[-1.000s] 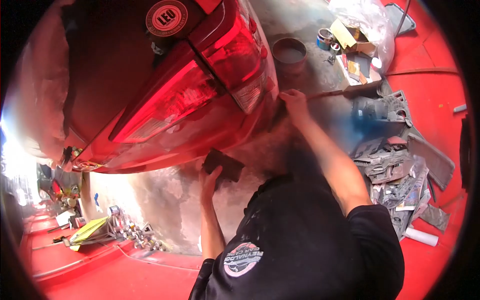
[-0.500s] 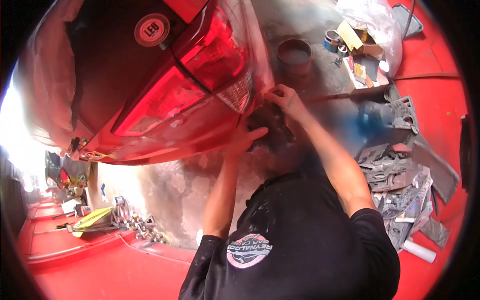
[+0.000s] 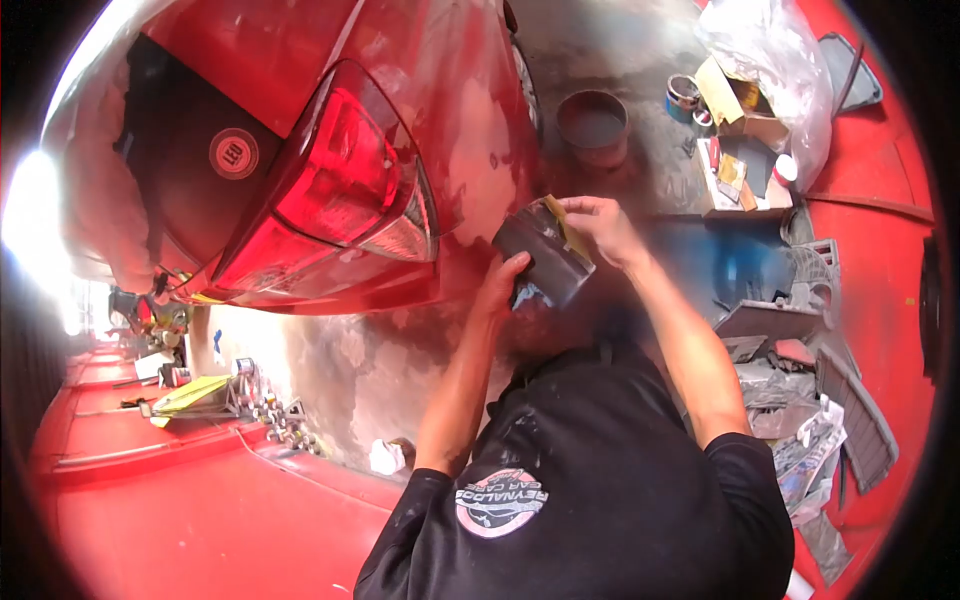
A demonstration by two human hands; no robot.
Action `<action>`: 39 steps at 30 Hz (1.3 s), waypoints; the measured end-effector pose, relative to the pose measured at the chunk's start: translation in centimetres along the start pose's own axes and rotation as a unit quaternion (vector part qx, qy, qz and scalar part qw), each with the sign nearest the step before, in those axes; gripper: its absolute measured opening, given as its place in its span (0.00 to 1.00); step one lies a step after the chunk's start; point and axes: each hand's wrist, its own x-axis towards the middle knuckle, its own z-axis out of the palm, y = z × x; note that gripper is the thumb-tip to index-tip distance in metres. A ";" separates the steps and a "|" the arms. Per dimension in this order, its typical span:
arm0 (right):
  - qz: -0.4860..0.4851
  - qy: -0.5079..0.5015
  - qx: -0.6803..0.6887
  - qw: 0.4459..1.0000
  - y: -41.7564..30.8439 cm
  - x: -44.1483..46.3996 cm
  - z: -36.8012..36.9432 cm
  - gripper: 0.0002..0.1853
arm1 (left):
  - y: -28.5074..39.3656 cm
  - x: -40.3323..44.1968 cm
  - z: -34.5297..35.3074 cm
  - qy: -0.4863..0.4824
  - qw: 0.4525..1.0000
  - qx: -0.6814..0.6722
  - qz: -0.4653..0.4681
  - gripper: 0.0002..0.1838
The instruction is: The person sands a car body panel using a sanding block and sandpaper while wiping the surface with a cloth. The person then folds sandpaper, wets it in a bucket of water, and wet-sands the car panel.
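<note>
My left hand (image 3: 497,283) is closed on a dark grey sheet (image 3: 548,262), its thumb lying over the near face. My right hand (image 3: 602,228) pinches the yellowish-brown edge (image 3: 566,228) along the sheet's upper right side. What exactly the sheet is, I cannot make out; it looks stiff and slightly curved. Both hands are just right of the rear corner of a red car (image 3: 480,130). The car's red tail light (image 3: 340,165) is to the left of my hands, apart from them.
A dark bucket (image 3: 593,135) stands on the stained floor beyond my hands. At the right are a box of small items (image 3: 742,180), clear plastic sheeting (image 3: 765,50) and piled crumpled paper (image 3: 805,455). Clamps and bottles (image 3: 270,405) line the lower left.
The dark sheet has come into clear view between my hands, away from the car body. My right hand has shifted right and lower. The view has turned, so the car appears further left.
</note>
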 end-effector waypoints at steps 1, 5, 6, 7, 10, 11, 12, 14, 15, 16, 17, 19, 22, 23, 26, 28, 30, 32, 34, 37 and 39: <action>-0.016 0.040 -0.101 0.994 -0.2 0.4 -0.8 0.15 | -0.3 0.0 0.6 -0.003 1.000 0.010 -0.012 0.35; -0.104 0.126 -0.360 0.919 -1.8 1.3 -1.7 0.12 | -0.6 0.6 2.9 -0.005 0.998 0.054 -0.038 0.35; -0.130 0.162 -0.422 0.883 -2.2 1.4 -1.4 0.12 | -0.6 0.9 3.4 -0.002 0.998 0.054 -0.035 0.35; -0.201 0.164 -0.447 0.856 -2.7 1.2 -1.0 0.11 | -0.6 1.2 3.8 -0.004 0.995 0.092 -0.028 0.34; -0.222 0.185 -0.533 0.795 -3.3 1.1 -0.7 0.10 | 0.6 1.2 5.4 0.009 0.991 0.133 0.002 0.34; -0.245 0.196 -0.539 0.782 -2.9 1.5 -1.3 0.09 | 1.1 1.2 5.8 -0.012 0.990 0.142 0.012 0.34; -0.246 0.186 -0.540 0.784 -3.2 1.6 -1.3 0.09 | 1.3 1.2 5.9 -0.034 0.988 0.152 0.021 0.35; -0.209 0.202 -0.508 0.811 -3.8 1.7 -1.3 0.08 | 1.7 1.3 5.9 -0.038 0.986 0.163 0.023 0.37; -0.245 0.191 -0.517 0.798 -4.1 1.6 -0.9 0.08 | 2.1 1.3 6.5 -0.037 0.989 0.142 0.010 0.33; -0.245 0.188 -0.521 0.796 -4.7 1.3 0.0 0.08 | 2.3 1.4 6.7 -0.037 0.992 0.119 -0.002 0.28; -0.236 0.162 -0.520 0.805 -5.4 1.0 1.0 0.08 | 2.3 1.7 6.6 -0.038 0.993 0.114 0.000 0.28; -0.230 0.134 -0.526 0.808 -5.9 1.1 1.7 0.09 | 2.5 2.7 6.4 -0.067 0.994 0.088 0.012 0.28; -0.267 0.104 -0.496 0.820 -6.6 1.8 1.7 0.10 | 2.2 4.6 4.3 -0.113 0.987 0.115 -0.015 0.38; -0.246 0.115 -0.519 0.810 -7.0 1.8 1.9 0.09 | 2.0 4.9 3.6 -0.116 0.987 0.112 -0.009 0.38; -0.255 0.143 -0.602 0.743 -6.7 3.0 2.7 0.07 | 3.0 4.4 2.9 -0.108 0.989 0.098 -0.023 0.37; -0.331 0.116 -0.684 0.639 -6.4 3.7 3.2 0.06 | 3.7 4.1 2.3 -0.076 0.995 0.058 -0.005 0.28; -0.313 0.127 -0.678 0.653 -6.3 3.9 4.7 0.05 | 4.5 4.1 1.4 -0.083 0.996 0.042 -0.012 0.28; -0.321 0.125 -0.685 0.643 -6.6 3.8 6.6 0.03 | 4.7 4.6 0.1 -0.086 0.996 0.026 -0.021 0.27; -0.332 0.111 -0.694 0.630 -6.3 3.9 7.0 0.01 | 4.5 5.5 -1.5 -0.102 0.991 0.080 -0.019 0.28; -0.314 0.056 -0.728 0.606 -6.2 4.7 7.0 0.01 | 4.9 6.1 -2.6 -0.137 0.979 0.149 0.029 0.30; -0.296 0.045 -0.721 0.625 -5.9 5.3 6.7 0.02 | 4.7 6.7 -3.5 -0.137 0.976 0.167 0.030 0.31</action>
